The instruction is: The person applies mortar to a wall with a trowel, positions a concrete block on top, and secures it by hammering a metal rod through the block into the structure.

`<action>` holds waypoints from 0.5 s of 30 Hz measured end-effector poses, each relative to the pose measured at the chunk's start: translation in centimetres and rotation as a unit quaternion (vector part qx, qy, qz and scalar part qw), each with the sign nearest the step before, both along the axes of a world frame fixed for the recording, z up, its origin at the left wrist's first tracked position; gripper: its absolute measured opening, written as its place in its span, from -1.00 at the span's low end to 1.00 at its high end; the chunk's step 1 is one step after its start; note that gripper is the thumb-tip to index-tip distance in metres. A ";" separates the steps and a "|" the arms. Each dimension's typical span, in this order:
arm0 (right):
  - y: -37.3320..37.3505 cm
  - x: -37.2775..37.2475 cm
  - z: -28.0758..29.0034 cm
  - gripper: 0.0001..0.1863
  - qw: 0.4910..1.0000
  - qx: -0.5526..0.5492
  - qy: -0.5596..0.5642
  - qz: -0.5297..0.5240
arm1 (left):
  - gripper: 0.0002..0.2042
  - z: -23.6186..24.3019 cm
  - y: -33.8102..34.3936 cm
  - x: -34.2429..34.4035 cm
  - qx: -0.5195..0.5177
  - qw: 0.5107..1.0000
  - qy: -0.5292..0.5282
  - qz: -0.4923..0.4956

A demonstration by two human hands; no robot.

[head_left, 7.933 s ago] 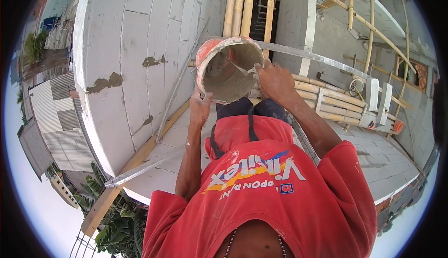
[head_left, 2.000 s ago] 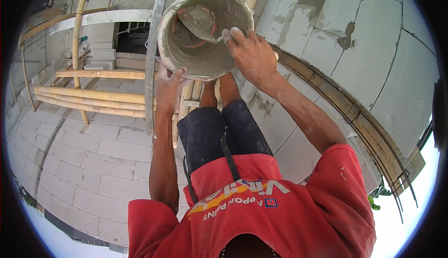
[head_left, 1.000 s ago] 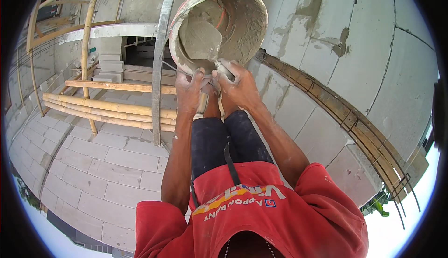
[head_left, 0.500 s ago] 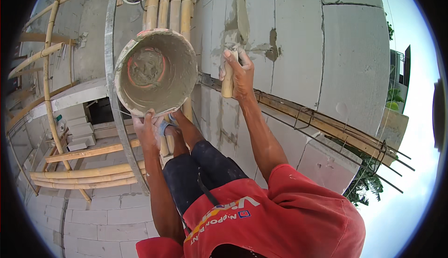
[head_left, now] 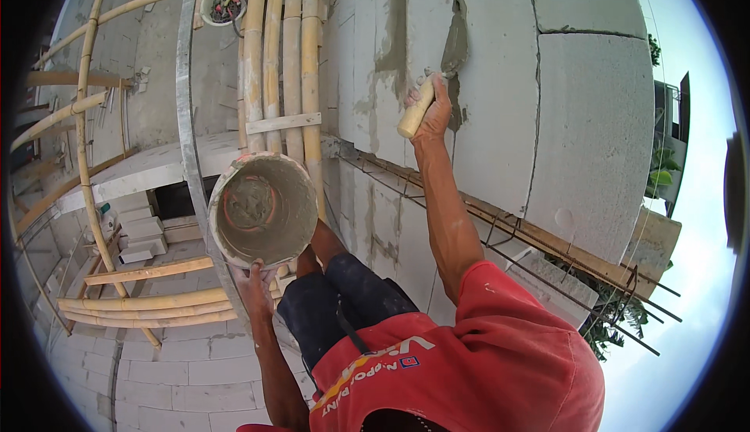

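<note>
My right hand (head_left: 431, 112) is closed round the wooden handle of a trowel (head_left: 416, 108). Its narrow grey blade lies against the block wall (head_left: 496, 112), along a vertical joint smeared with wet mortar. My left hand (head_left: 256, 285) grips the near rim of a mortar-caked bucket (head_left: 301, 212), tilted so that its inside faces me. Grey mortar (head_left: 250, 201) covers the bottom of the bucket. Some of the left fingers are hidden beneath it.
Bamboo poles (head_left: 292, 57) run lengthwise beside the wall, with a wooden slat across them. A small bucket of tools (head_left: 223, 4) stands at the far end. Steel rebar (head_left: 547, 268) juts out along the wall at right. A metal pole (head_left: 187, 96) passes left of my bucket.
My right hand and the trowel have moved right, to another joint of the wall. The bucket in my left hand has come lower and nearer my body.
</note>
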State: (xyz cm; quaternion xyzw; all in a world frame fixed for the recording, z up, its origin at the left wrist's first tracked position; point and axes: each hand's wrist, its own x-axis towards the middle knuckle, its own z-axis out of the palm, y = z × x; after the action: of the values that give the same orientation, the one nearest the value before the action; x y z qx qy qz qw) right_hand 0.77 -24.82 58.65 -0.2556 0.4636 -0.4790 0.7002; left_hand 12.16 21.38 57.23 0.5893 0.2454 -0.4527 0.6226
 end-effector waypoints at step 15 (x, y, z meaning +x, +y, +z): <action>-3.5 4.0 4.3 -0.76 0.961 -0.082 0.254 0.069 | -0.28 0.5 2.3 -1.8 -0.048 0.998 0.029 0.039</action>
State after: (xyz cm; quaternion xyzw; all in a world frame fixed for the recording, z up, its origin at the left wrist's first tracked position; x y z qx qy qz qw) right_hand 4.75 -28.28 62.91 -0.4569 0.5662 -0.3854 0.5676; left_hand 10.33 23.66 57.71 0.5354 0.2645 -0.4561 0.6598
